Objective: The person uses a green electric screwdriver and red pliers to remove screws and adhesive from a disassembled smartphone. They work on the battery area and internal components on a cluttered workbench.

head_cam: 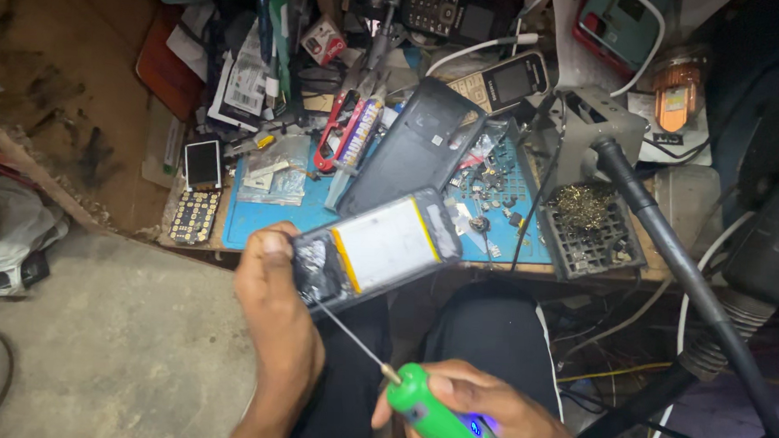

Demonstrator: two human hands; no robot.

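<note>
The left hand (275,284) is gripping an opened phone (375,249) by its lower end, thumb pressed over the edge, holding it tilted in the air above the lap, just in front of the bench (233,239) edge. The phone is lying back-off: a pale, whitish battery with a yellow strip on one side is filling most of the body, and a darker patch of exposed board is showing at the end nearest the thumb. The right hand (478,408) is closing its fingers around a green electric screwdriver (439,415) with a blue light glowing on its handle; the thin metal shaft is reaching up to the exposed board end of the phone. On the bench a blue mat (273,217) is carrying a dark back cover (414,142), small loose parts and red-handled snips (334,126), so free surface is scarce there. A black grid tray (592,239) is sitting at the bench's right edge, with a thick black hose (681,272) crossing beside it. The open room is lying at the lower left, over bare floor (126,339).
</note>
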